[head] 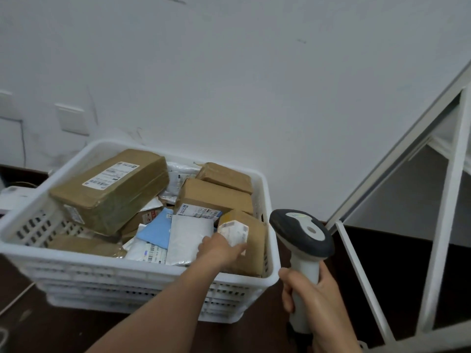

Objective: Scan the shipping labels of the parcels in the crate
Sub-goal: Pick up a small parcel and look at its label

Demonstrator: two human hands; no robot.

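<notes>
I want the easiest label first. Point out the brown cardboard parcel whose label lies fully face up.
The large brown cardboard parcel at the white plastic crate's back left: its white label tops the pile, unlike the smaller boxes' partly covered ones.

A white slatted plastic crate [142,273] sits heaped with parcels. A large brown taped box [112,189] lies tilted on top at the left, its white shipping label [111,175] facing up. Smaller brown cartons [216,197] crowd the far right corner. A blue mailer [158,230] and a white poly bag [188,240] lie near the front. A brown parcel [252,248] leans against the right wall, its white label [235,231] curling off.
</notes>
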